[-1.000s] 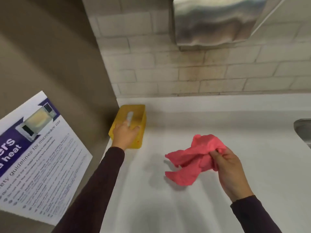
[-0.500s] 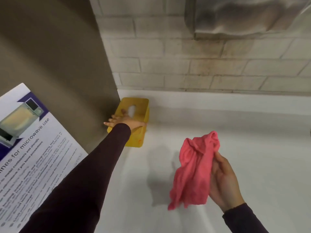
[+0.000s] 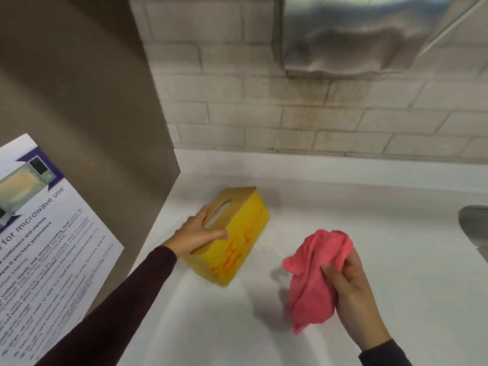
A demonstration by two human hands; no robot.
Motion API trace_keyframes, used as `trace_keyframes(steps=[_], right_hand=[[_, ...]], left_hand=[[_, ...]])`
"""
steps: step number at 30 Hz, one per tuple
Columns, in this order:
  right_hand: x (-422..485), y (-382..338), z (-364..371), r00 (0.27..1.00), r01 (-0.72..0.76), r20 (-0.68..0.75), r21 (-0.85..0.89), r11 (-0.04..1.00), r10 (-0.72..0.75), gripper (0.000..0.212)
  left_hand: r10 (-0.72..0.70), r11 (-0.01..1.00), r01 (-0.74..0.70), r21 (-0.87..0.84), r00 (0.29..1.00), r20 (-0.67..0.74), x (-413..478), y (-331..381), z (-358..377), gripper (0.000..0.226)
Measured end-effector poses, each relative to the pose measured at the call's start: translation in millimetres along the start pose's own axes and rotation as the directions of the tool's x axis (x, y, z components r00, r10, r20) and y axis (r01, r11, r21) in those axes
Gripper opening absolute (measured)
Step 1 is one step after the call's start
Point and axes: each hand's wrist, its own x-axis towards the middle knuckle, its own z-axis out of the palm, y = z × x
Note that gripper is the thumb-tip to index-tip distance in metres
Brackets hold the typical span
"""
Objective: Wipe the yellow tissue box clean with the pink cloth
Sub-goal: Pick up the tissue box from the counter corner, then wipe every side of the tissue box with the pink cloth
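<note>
While the left hand [image 3: 196, 235] clamps the yellow tissue box [image 3: 232, 236] on the bench [image 3: 369, 207] far left, fingers over its top, the right hand [image 3: 351, 291] bunches the pink cloth [image 3: 314, 276]; light cardboard probably dents, so brace its ends.

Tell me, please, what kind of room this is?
Probably a shared break-room kitchenette: a poster about microwave use hangs at the left, a steel dispenser is mounted on the brick wall, and a metal sink edge borders the white counter.
</note>
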Motion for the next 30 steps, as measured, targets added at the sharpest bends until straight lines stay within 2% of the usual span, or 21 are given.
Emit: trace_keyframes(steps=[2, 5, 10, 13, 16, 17, 20, 21, 23, 25, 26, 28, 30], right_hand=[[-13, -3, -10, 1.000, -0.001, 0.022, -0.046, 0.999, 0.002, 0.041], [-36, -5, -26, 0.998, 0.065, 0.006, -0.209, 0.976, -0.065, 0.051], [-77, -5, -52, 0.982, 0.183, 0.015, -0.353, 0.917, -0.190, 0.056], [-88, 3, -55, 0.938, 0.336, 0.109, -0.513, 0.790, -0.328, 0.052], [-79, 11, -50, 0.902, 0.422, 0.227, -0.638, 0.644, -0.366, 0.020], [-73, 14, -46, 0.904, 0.413, 0.207, -0.644, 0.644, -0.373, 0.020], [-50, 24, -32, 0.917, 0.308, -0.057, -0.523, 0.794, -0.394, 0.051], [-42, 26, -29, 0.913, 0.301, -0.100, -0.491, 0.817, -0.396, 0.055], [-30, 28, -23, 0.897, 0.329, -0.078, -0.542, 0.774, -0.435, 0.042], [-26, 35, -19, 0.861, 0.380, 0.010, -0.676, 0.631, -0.508, 0.022], [-25, 40, -17, 0.847, 0.403, 0.044, -0.702, 0.587, -0.529, 0.026], [-26, 46, -17, 0.851, 0.412, 0.059, -0.691, 0.594, -0.522, 0.033], [-26, 45, -17, 0.875, 0.389, 0.027, -0.633, 0.669, -0.484, 0.031]], left_hand=[[0.060, 0.995, -0.047, -0.093, 0.988, 0.142, -21, 2, 15, 0.112], [0.166, 0.985, -0.146, -0.090, 0.941, 0.295, -46, 8, 32, 0.097], [0.248, 0.968, -0.179, -0.177, 0.796, 0.552, -70, 17, 54, 0.084], [0.215, 0.972, -0.111, -0.206, 0.771, 0.599, -70, 22, 59, 0.082], [0.211, 0.971, -0.084, -0.225, 0.750, 0.627, -68, 24, 59, 0.073], [0.214, 0.968, -0.077, -0.237, 0.742, 0.635, -68, 24, 58, 0.075], [0.218, 0.967, -0.073, -0.242, 0.726, 0.652, -67, 24, 57, 0.083], [0.223, 0.967, -0.077, -0.245, 0.724, 0.653, -67, 24, 57, 0.080], [0.230, 0.965, -0.082, -0.251, 0.726, 0.648, -67, 24, 57, 0.066], [0.227, 0.968, -0.103, -0.227, 0.744, 0.629, -70, 26, 57, 0.047], [0.218, 0.972, -0.112, -0.206, 0.754, 0.619, -73, 28, 56, 0.039], [0.195, 0.979, -0.122, -0.161, 0.772, 0.604, -77, 32, 55, 0.035], [0.207, 0.978, -0.146, -0.150, 0.786, 0.583, -81, 33, 54, 0.041]])
